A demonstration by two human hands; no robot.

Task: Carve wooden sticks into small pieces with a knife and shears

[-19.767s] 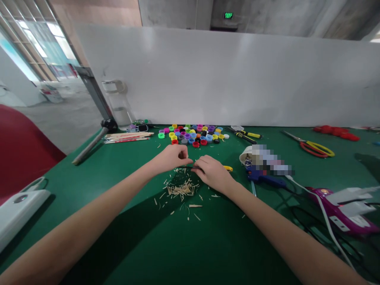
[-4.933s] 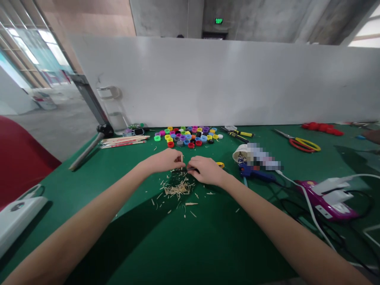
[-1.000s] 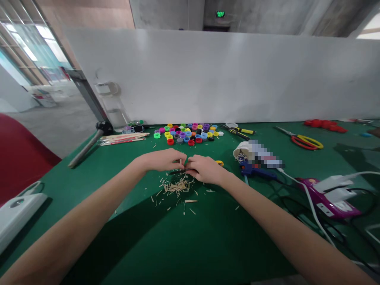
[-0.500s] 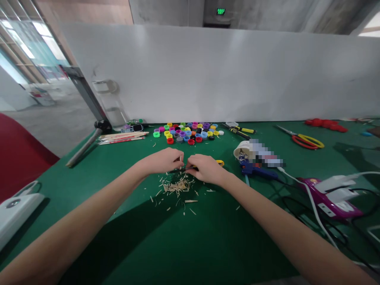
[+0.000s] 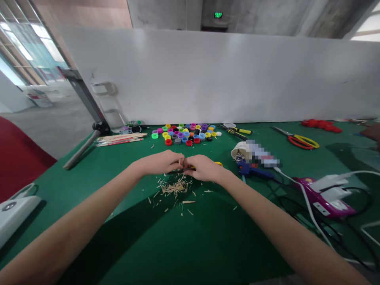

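My left hand (image 5: 166,163) is closed in a pinch on a short pale wooden stick (image 5: 179,161), of which only a bit shows between the fingers. Right beside it, my right hand (image 5: 202,167) grips a knife (image 5: 175,171) with a dark blade. Some yellow of its handle sticks out behind the hand; the rest is covered by my fingers. The blade points left, under the left fingertips. Below both hands lies a pile of wood shavings (image 5: 176,187) on the green table (image 5: 184,245), with one larger pointed sliver (image 5: 189,202) in front.
Colourful bottle caps (image 5: 185,134) are spread behind my hands. Wooden sticks (image 5: 120,139) lie back left. To the right are pliers (image 5: 236,132), scissors (image 5: 297,139), a blue glue gun (image 5: 255,171) and a purple power strip (image 5: 323,198) with cables. A white panel (image 5: 190,79) stands behind.
My hands have drawn slightly closer together, the right one moving a little left. The view has shifted slightly. Stick and knife stay in the same hands.
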